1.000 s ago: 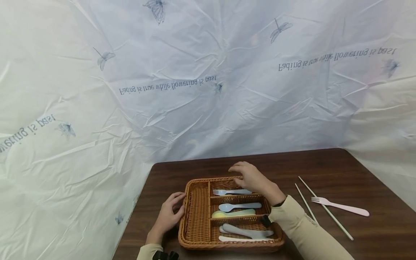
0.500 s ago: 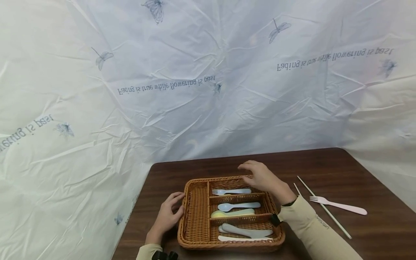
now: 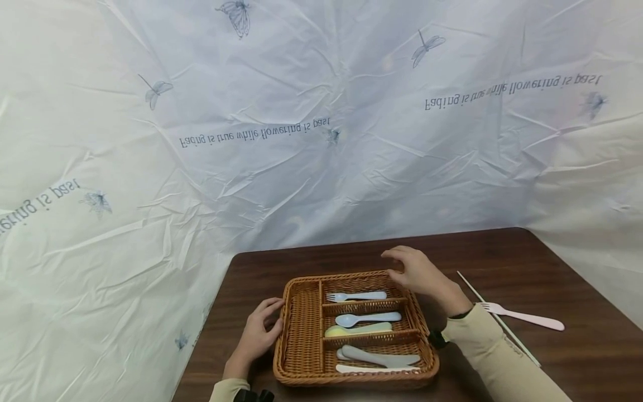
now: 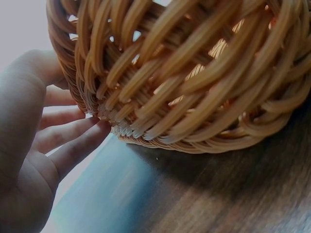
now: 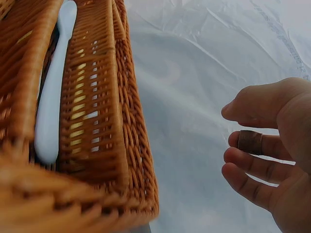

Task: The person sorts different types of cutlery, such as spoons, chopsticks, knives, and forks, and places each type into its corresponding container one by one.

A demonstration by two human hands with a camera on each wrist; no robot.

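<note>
A brown wicker cutlery basket [image 3: 303, 335] sits on the table, split into compartments. Fingertips of my left hand [image 3: 258, 332] touch its left outer wall; the left wrist view shows the fingers [image 4: 73, 141] fairly straight against the weave. My right hand [image 3: 419, 272] hovers at the basket's back right corner, fingers apart and holding nothing, as the right wrist view confirms. In the back compartment lies a pale blue fork [image 3: 359, 296]. The middle one holds a pale blue spoon [image 3: 369, 319] and a yellow-green spoon [image 3: 359, 329]. Grey knives [image 3: 379, 355] and a white handle [image 3: 372, 369] fill the front one.
Right of the basket, a pink fork [image 3: 527, 319] lies across a pale green chopstick [image 3: 519, 344] on the dark wooden table [image 3: 572, 357]. The right sleeve [image 3: 502, 357] covers part of that area. A white printed sheet [image 3: 311, 184] hangs behind and beside the table.
My right hand has drifted right from over the back compartment to the basket's back right corner. Its sleeve now hides the second chopstick. My left hand stays at the basket's left wall.
</note>
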